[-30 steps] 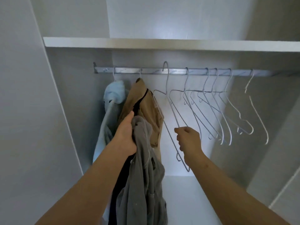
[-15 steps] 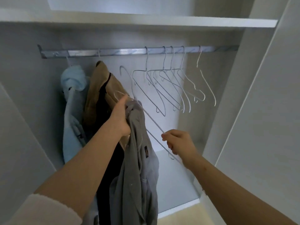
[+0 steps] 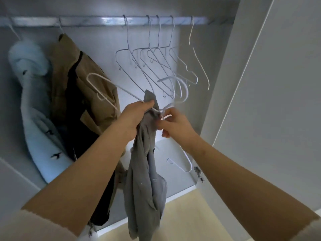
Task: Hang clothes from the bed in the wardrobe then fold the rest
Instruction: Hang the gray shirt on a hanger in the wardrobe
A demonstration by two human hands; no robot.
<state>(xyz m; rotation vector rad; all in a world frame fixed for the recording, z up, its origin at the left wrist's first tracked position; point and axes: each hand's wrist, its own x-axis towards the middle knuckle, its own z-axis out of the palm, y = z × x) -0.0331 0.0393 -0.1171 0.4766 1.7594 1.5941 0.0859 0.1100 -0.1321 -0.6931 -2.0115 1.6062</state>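
My left hand grips the top of a grey garment, which hangs down limp between my arms. A white wire hanger is off the rail and lies across that hand, one end sticking out to the left, the other curving down below my right wrist. My right hand pinches the hanger near its neck, right beside the garment's top. The hanger's hook is blurred above my hands.
The metal rail runs across the wardrobe top. A light blue garment and a tan-and-black jacket hang at its left. Several empty wire hangers hang at the middle and right. The open wardrobe door stands at the right.
My right hand pulled the hanger off the rail and brought it to the garment's top. My left hand lifted the garment toward it. The view tilted down and closer.
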